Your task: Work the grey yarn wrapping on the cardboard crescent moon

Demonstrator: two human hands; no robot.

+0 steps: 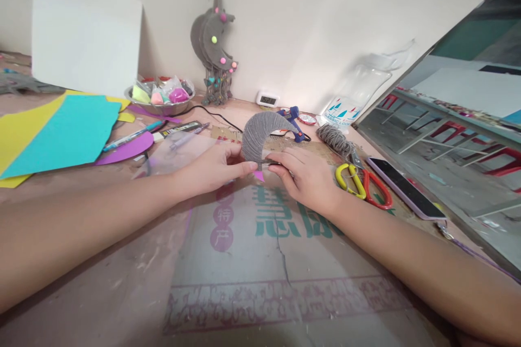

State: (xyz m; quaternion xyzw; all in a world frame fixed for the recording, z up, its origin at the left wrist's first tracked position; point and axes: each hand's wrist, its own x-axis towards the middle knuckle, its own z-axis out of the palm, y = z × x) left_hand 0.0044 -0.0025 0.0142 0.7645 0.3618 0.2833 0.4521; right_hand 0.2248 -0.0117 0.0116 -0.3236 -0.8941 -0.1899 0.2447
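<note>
crescent: grey, cord-wrapped crescent (253, 138) is held up in both hands over the middle of the work surface, upper tip pointed right.
left hand: lower left edge of the crescent is pinched by the left hand (217, 167), thumb in front, fingers partly hidden behind.
right hand: lower end of the crescent is pinched by the right hand (303, 174), thumb and fingers bent; the exact contact is partly covered by the fingertips.
purple scrap: small purple scrap (259, 175) is seen just below the crescent, between the hands; what it is attached to cannot be told.
work surface: printed cardboard (240, 265) is laid under both hands.
right side: grey cord bundle (334, 139), scissors (378, 188) with yellow and red handles, and phone (407, 187) are placed beyond and beside the right hand.
left side: turquoise sheet (65, 133) is laid over yellow sheet (14, 138); purple sheet (128, 148) is set nearer the left hand.
back: metal bowl (160, 110) is filled with bagged coloured lumps; decorated moon ornament (203, 38) is hung on the wall, with small digital clock (267, 100) placed to its right.
</note>
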